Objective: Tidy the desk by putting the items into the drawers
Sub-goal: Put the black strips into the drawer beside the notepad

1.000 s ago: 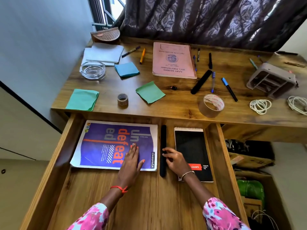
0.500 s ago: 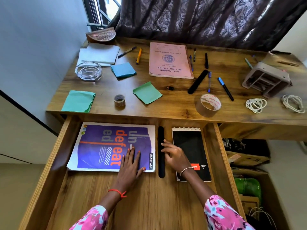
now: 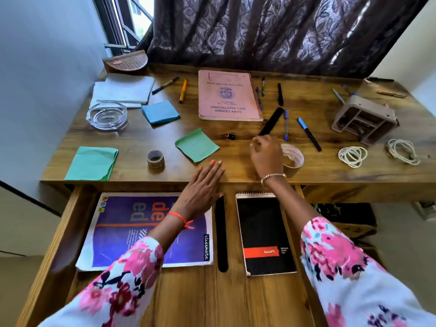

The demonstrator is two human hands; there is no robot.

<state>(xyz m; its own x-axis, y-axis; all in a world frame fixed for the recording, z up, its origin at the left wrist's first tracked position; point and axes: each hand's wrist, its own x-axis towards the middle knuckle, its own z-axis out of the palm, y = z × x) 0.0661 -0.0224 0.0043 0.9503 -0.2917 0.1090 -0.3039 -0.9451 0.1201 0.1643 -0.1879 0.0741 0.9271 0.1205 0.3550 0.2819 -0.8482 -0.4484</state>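
The right hand [image 3: 266, 156] hovered beside the tape roll [image 3: 295, 158], loosely curled and, though blurred, seemingly empty. The left hand [image 3: 203, 185] was spread flat. Better to pinch the roll's rim firmly.

A dark patterned curtain [image 3: 283, 31] hangs beside a bright window [image 3: 134, 17] between pale walls [image 3: 47, 67].

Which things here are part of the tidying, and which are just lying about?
Part of the job: drawer, pink book, blue pen, small tape roll, green notes, black case on the desk.
Just there: curtain, window, wall.
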